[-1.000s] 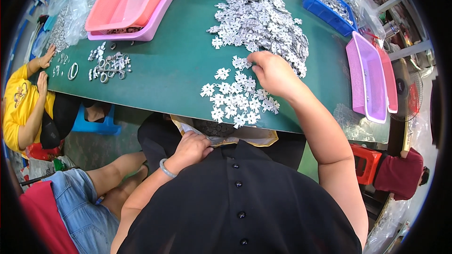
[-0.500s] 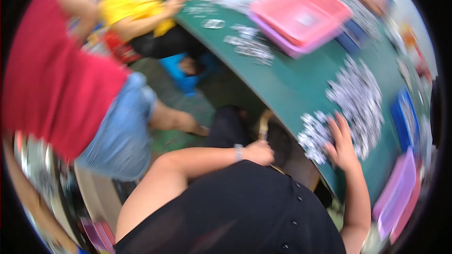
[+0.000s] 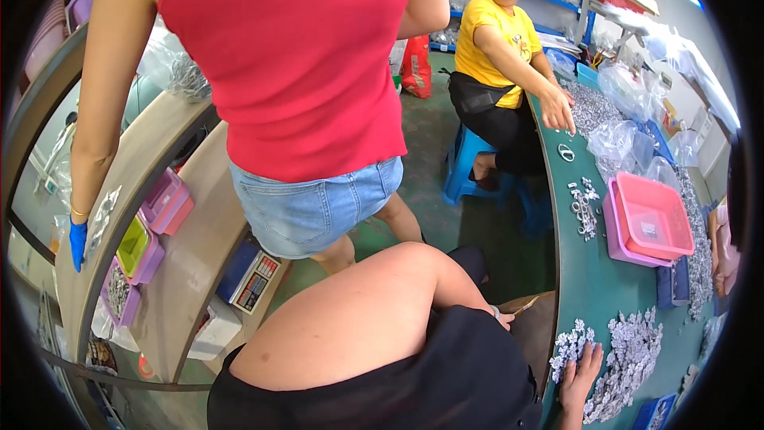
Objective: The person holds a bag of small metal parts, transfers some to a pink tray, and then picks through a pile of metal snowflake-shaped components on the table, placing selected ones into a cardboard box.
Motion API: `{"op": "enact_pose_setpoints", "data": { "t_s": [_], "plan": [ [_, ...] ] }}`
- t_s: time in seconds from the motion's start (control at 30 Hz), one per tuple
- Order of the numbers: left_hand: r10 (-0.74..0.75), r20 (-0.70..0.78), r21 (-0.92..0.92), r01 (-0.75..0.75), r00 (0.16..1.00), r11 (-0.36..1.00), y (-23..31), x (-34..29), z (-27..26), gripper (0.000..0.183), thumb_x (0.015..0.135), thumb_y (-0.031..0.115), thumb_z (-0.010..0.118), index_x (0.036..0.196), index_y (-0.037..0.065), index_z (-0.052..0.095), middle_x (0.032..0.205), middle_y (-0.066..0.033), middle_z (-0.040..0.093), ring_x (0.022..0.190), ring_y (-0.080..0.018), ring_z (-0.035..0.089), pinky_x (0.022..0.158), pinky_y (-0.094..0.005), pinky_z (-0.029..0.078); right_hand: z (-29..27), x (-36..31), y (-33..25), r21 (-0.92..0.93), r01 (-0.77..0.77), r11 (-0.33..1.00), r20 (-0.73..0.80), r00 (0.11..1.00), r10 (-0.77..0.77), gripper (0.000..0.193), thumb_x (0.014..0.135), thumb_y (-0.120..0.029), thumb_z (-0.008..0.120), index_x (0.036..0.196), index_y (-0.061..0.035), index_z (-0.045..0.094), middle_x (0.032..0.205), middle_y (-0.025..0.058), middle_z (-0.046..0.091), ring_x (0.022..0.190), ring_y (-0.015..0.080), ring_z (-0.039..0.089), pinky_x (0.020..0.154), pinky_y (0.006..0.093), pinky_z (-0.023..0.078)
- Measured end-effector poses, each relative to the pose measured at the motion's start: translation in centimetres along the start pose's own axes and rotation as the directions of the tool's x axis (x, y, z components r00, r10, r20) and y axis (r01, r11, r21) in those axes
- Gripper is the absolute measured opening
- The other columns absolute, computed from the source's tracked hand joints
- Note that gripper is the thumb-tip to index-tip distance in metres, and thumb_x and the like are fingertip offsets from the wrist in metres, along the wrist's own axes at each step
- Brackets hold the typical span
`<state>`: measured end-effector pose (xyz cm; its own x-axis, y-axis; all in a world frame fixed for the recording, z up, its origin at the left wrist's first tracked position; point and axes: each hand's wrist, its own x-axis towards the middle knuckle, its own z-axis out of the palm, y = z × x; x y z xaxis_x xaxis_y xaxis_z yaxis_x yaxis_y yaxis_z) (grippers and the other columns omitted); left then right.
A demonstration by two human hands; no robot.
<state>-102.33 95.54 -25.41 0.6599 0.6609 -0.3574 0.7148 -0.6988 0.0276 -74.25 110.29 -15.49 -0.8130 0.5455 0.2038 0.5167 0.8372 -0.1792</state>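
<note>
My right hand (image 3: 582, 376) lies on the green tabletop (image 3: 585, 287) with its fingers spread. Its fingertips touch the edge of a small heap of silvery metal pieces (image 3: 570, 344). A larger heap of the same small flat pieces (image 3: 634, 354) spreads just right of that hand. My left hand (image 3: 505, 319) is low beside the table edge, near a tan rim that looks like part of a chair (image 3: 527, 305). My raised upper arm and black top hide most of it, so its fingers barely show.
A person in a red top (image 3: 294, 64) stands close in front of me. Another in yellow (image 3: 500, 36) sits at the table's far end, reaching over it. Stacked pink and purple trays (image 3: 652, 215) stand on the table. Curved shelves (image 3: 179, 287) with bins are at left.
My view has swung left, bringing the shelves and the standing person into the middle. My right hand is still by the small heap. The person in yellow now stretches an arm over the table.
</note>
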Motion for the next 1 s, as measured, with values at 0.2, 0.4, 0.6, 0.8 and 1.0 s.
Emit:
{"op": "enact_pose_setpoints", "data": {
  "t_s": [0.2, 0.4, 0.6, 0.8, 1.0],
  "plan": [
    [0.007, -0.159, 0.064, 0.003, 0.987, 0.998, 0.3, -2.3, -0.6, 0.029, 0.091, 0.033, 0.046, 0.103, 0.020, 0.068, 0.107, -0.0043, 0.066, 0.105, -0.0278, 0.059, 0.095, -0.0641, 0.027, 0.0, -0.9, -3.6, -0.010, -0.048, 0.999, -0.018, 0.999, 0.047, 0.065, 0.089, -0.031, 0.056, 0.145, -0.0056, 0.033, 0.152, 0.0259, 0.021, 0.139, 0.0458, 0.019, 0.113, 0.0517, 0.016],
    [-0.047, -0.341, 0.057, 0.071, 0.939, 0.996, 1.3, -5.6, -4.9, 0.007, 0.071, 0.023, 0.061, 0.071, 0.018, 0.066, 0.073, 0.0013, 0.062, 0.083, -0.0209, 0.060, 0.087, -0.0510, 0.036, -2.0, 1.0, -8.8, 0.086, -0.132, 0.987, -0.074, 0.988, 0.138, 0.075, 0.073, -0.029, 0.075, 0.134, 0.0008, 0.043, 0.142, 0.0324, 0.031, 0.132, 0.0493, 0.030, 0.111, 0.0511, 0.024],
    [-0.093, -0.276, -0.058, 0.080, 0.957, 0.995, 1.0, -6.5, -4.4, 0.017, 0.074, 0.023, 0.067, 0.088, 0.014, 0.066, 0.091, -0.0033, 0.059, 0.100, -0.0228, 0.054, 0.105, -0.0572, 0.026, -2.2, 2.0, -12.3, 0.084, -0.111, 0.990, -0.036, 0.993, 0.114, 0.072, 0.080, -0.039, 0.071, 0.133, 0.0012, 0.043, 0.140, 0.0303, 0.034, 0.131, 0.0478, 0.031, 0.110, 0.0515, 0.026],
    [-0.098, -0.244, -0.081, 0.081, 0.965, 0.993, 1.4, -6.6, -4.8, 0.018, 0.074, 0.023, 0.069, 0.088, 0.013, 0.066, 0.090, -0.0031, 0.058, 0.100, -0.0225, 0.053, 0.105, -0.0573, 0.025, -2.5, 2.7, -11.9, 0.165, 0.061, 0.984, -0.129, 0.991, -0.039, 0.064, 0.083, -0.040, 0.068, 0.132, -0.0066, 0.046, 0.140, 0.0242, 0.036, 0.132, 0.0445, 0.033, 0.108, 0.0573, 0.026],
    [-0.086, -0.239, -0.104, 0.062, 0.967, 0.993, 1.2, -6.6, -5.2, 0.016, 0.075, 0.023, 0.069, 0.085, 0.012, 0.065, 0.087, -0.0023, 0.057, 0.100, -0.0215, 0.053, 0.106, -0.0563, 0.024, -2.1, 6.9, -7.8, 0.162, -0.099, 0.982, -0.056, 0.992, 0.109, 0.066, 0.087, -0.050, 0.057, 0.139, -0.0122, 0.041, 0.145, 0.0266, 0.031, 0.135, 0.0462, 0.027, 0.111, 0.0530, 0.023]
  ]
}}
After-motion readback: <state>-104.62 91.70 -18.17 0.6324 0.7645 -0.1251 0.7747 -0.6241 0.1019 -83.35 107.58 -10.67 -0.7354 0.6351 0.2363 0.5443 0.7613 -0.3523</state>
